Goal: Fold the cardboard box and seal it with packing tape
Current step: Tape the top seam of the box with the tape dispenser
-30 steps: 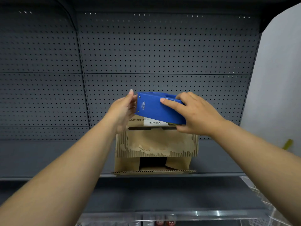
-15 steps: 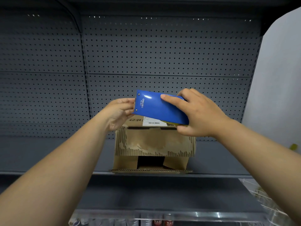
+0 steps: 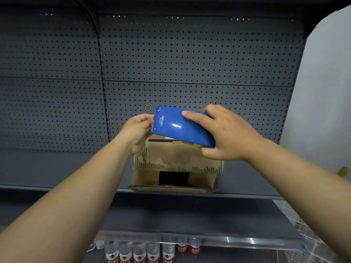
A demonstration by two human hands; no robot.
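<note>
Blue plastic tape dispenser (image 3: 178, 128) is held tilted over the top of the cardboard box (image 3: 176, 160), its toothed end toward the left. The person's right grip (image 3: 228, 133) wraps around its rear, index finger laid along the top. The left grip (image 3: 137, 130) is curled at the toothed end; whether it pinches tape there cannot be told. The box stands at the front edge of a grey shelf (image 3: 57, 168), its front face torn and showing a dark gap. Bottles (image 3: 133, 253) stand on a lower shelf.
</note>
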